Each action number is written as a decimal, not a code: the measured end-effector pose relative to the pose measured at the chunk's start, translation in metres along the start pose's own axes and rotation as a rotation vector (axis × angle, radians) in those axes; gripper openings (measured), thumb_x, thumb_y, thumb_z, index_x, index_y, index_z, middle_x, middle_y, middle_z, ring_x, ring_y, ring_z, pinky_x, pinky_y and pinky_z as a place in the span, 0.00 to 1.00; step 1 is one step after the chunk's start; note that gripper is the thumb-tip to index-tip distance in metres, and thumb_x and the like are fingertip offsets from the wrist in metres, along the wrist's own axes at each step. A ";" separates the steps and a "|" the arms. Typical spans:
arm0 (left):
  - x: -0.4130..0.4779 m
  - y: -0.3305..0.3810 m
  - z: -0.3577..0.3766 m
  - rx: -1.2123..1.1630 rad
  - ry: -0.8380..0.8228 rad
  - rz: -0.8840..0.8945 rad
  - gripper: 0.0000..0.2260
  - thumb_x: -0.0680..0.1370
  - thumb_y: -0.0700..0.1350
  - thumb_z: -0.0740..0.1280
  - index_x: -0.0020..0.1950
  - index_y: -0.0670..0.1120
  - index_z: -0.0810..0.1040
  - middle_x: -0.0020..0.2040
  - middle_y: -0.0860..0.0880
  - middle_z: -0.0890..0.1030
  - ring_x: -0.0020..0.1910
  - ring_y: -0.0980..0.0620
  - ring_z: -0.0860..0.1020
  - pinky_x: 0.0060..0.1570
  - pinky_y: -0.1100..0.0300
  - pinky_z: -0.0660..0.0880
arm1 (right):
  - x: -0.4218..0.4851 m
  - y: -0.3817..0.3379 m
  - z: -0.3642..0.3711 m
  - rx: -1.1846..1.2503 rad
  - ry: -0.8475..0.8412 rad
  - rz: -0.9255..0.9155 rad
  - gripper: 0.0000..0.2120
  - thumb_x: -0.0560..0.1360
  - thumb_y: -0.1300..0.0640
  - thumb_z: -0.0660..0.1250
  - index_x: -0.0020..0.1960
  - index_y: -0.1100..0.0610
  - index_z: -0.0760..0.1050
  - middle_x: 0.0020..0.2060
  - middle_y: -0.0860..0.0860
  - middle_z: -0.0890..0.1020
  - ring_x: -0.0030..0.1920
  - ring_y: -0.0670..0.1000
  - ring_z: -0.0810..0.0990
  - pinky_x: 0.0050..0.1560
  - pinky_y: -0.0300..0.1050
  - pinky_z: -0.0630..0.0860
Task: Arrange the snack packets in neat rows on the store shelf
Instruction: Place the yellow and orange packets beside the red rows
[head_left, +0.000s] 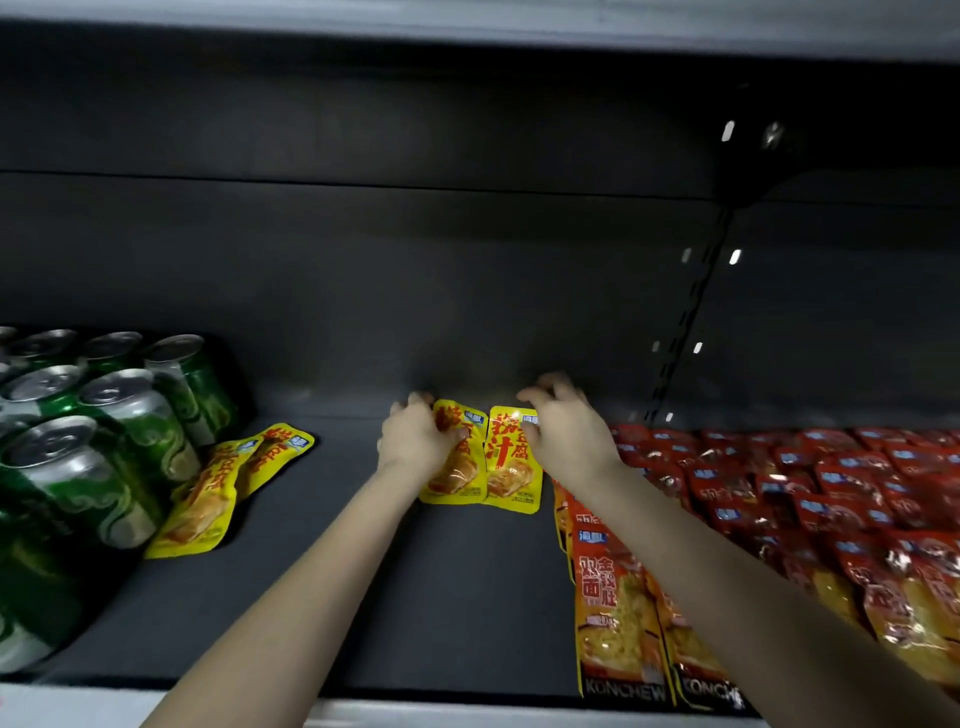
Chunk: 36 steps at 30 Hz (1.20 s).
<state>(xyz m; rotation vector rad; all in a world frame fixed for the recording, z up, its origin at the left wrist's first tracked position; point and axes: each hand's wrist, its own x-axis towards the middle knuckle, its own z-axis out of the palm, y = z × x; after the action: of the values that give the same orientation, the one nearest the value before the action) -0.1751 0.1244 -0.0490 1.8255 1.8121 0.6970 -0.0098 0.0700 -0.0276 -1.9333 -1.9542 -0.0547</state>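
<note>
Two yellow snack packets stand side by side against the back of the dark shelf (415, 597). My left hand (415, 441) grips the left yellow packet (453, 478) near its top, thumb across the front. My right hand (566, 431) pinches the top right corner of the right yellow packet (511, 467). Two more yellow packets (208, 499) lie overlapping further left, leaning beside the cans.
Several green drink cans (104, 431) stand at the left end of the shelf. Red and orange snack packets (831, 509) fill the right side in rows, with orange packets (618, 613) at the front. A slotted upright (691, 306) runs up the back wall.
</note>
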 end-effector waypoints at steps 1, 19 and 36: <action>-0.004 -0.002 0.000 0.016 0.022 0.001 0.29 0.70 0.53 0.73 0.67 0.46 0.68 0.63 0.41 0.71 0.64 0.39 0.70 0.63 0.47 0.69 | -0.002 -0.004 -0.001 -0.005 -0.067 -0.043 0.20 0.76 0.52 0.64 0.67 0.53 0.70 0.66 0.53 0.67 0.65 0.57 0.68 0.62 0.51 0.71; -0.024 -0.047 -0.065 0.094 0.187 0.097 0.16 0.74 0.41 0.67 0.61 0.50 0.77 0.60 0.45 0.78 0.61 0.43 0.75 0.61 0.56 0.70 | 0.019 -0.082 0.014 0.166 -0.123 -0.181 0.24 0.77 0.46 0.62 0.68 0.57 0.69 0.64 0.56 0.74 0.64 0.58 0.73 0.64 0.48 0.70; -0.058 -0.133 -0.110 0.373 0.062 -0.217 0.16 0.79 0.36 0.53 0.67 0.40 0.62 0.63 0.37 0.71 0.64 0.37 0.69 0.61 0.49 0.68 | 0.038 -0.230 0.104 1.106 -0.353 0.381 0.08 0.71 0.65 0.65 0.47 0.53 0.76 0.50 0.60 0.80 0.45 0.58 0.81 0.42 0.51 0.82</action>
<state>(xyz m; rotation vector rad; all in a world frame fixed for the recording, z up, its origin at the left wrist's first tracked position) -0.3479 0.0656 -0.0536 1.8015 2.2605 0.3538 -0.2574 0.1259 -0.0573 -1.4930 -1.2361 1.2494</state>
